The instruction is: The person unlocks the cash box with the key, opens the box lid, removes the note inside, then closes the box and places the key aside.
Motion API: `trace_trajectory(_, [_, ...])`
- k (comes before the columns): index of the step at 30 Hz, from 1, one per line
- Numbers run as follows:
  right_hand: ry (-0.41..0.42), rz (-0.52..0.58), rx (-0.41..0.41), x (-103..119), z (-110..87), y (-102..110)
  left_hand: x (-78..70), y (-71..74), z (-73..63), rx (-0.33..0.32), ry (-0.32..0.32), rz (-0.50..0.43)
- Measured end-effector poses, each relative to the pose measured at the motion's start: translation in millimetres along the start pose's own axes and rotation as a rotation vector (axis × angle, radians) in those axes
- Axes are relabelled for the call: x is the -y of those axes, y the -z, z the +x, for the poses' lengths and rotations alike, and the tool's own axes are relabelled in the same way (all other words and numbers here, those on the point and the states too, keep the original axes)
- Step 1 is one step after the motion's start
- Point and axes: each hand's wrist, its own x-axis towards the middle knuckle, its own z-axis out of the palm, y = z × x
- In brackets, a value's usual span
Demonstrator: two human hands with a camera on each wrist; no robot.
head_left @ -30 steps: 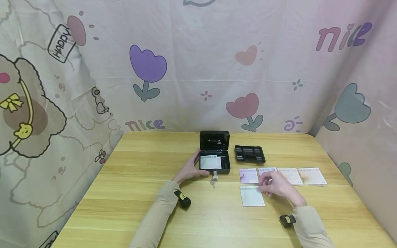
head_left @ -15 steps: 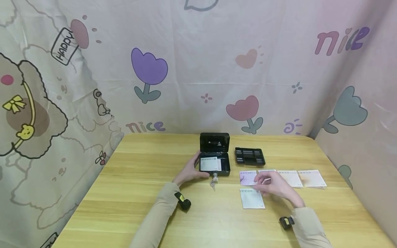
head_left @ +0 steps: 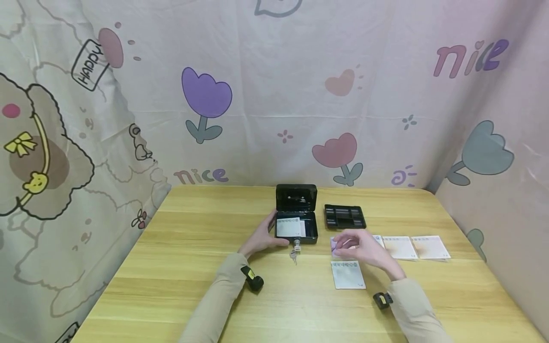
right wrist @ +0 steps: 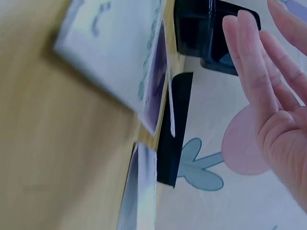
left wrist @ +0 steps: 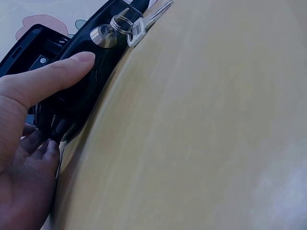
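Observation:
My left hand (head_left: 262, 234) holds the left front corner of a small black cash box (head_left: 314, 233). In the left wrist view the thumb (left wrist: 64, 72) lies on the box front, beside the lock (left wrist: 104, 36) with its keys (left wrist: 138, 32); the other fingers curl at the side. The lid (head_left: 296, 196) stands up, and pale green notes (head_left: 288, 227) lie inside. My right hand (head_left: 364, 248) is over a purple note (head_left: 333, 248), partly covering it, with bent fingers and nothing held. Just in front lies a pale green note (head_left: 348, 276).
Two pale stacks of notes (head_left: 399, 247) (head_left: 431, 247) and a mostly hidden bluish one (head_left: 378, 239) continue the row to the right. A black compartment tray (head_left: 345, 224) sits behind the row. The wooden table (head_left: 180, 228) ends at a printed curtain (head_left: 257, 143).
My right hand has moved left, from the bluish note and the green note's corner to over the purple note. My left hand stays on the cash box.

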Motion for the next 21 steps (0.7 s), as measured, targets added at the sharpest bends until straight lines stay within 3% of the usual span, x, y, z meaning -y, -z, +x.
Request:
trace_trajectory(3, [0.058, -0.075, -0.026, 3.5, 7.0, -3.1, 0.2, -0.3, 0.2, -0.001, 0.005, -0.003])
trace_trajectory(6, [0.079, -0.077, -0.033, 7.4, 14.3, -6.1, 0.7, -0.8, 0.2, -0.005, 0.006, -0.01])
trace_trajectory(21, [0.078, -0.096, -0.03, 16.5, 59.3, -16.8, -1.8, 0.3, -0.8, 0.006, 0.012, -0.013])
